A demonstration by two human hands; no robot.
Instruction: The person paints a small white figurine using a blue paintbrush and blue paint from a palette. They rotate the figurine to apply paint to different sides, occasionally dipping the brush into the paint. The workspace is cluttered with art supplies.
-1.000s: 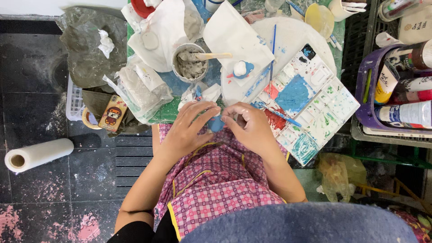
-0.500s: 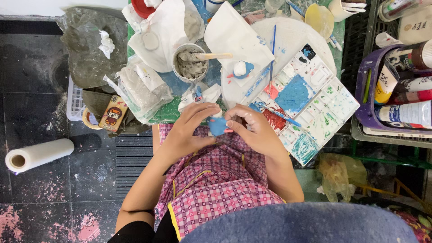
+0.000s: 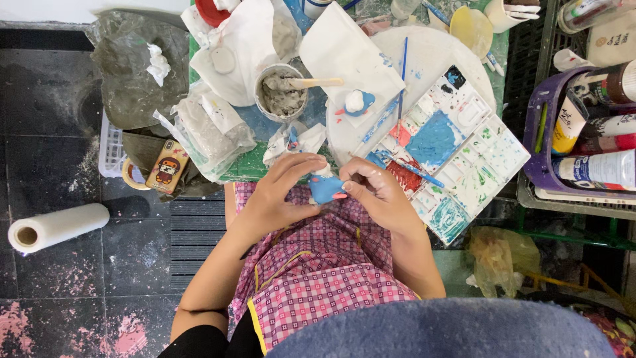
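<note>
Blue clay figure (image 3: 326, 188), small and rounded with a whitish patch on top and a thin red stroke along its lower right, sits pinched between both hands just off the near edge of the bench, above a lap covered by a pink checked apron (image 3: 311, 278). The left hand (image 3: 275, 199) curls round its left side, fingers over the top and thumb beneath; the right hand (image 3: 377, 195) closes on its right side with the fingertips pressed to the painted surface.

The paint looks fresh and glossy, so in my judgement the likeliest mishap is smearing: fingertips resting on the red stroke could drag it into the blue. A hard pinch might also dent or crack so small a piece, and if it slips it would fall into the apron or onto the dark tiled floor.

On the bench, a white plastic paint palette (image 3: 457, 149) of many shallow square wells lies toward the right edge, caked in blue, red and green, with a thin blue-handled brush (image 3: 414, 171) lying across it. Farther in stands a round tub (image 3: 281, 94) of grey, pasty slurry with a wooden stick in it, and a second small blue-and-white figure (image 3: 356, 103) rests on a white sheet. A purple basket (image 3: 540, 142) of paint tubes sits at the right.
</note>
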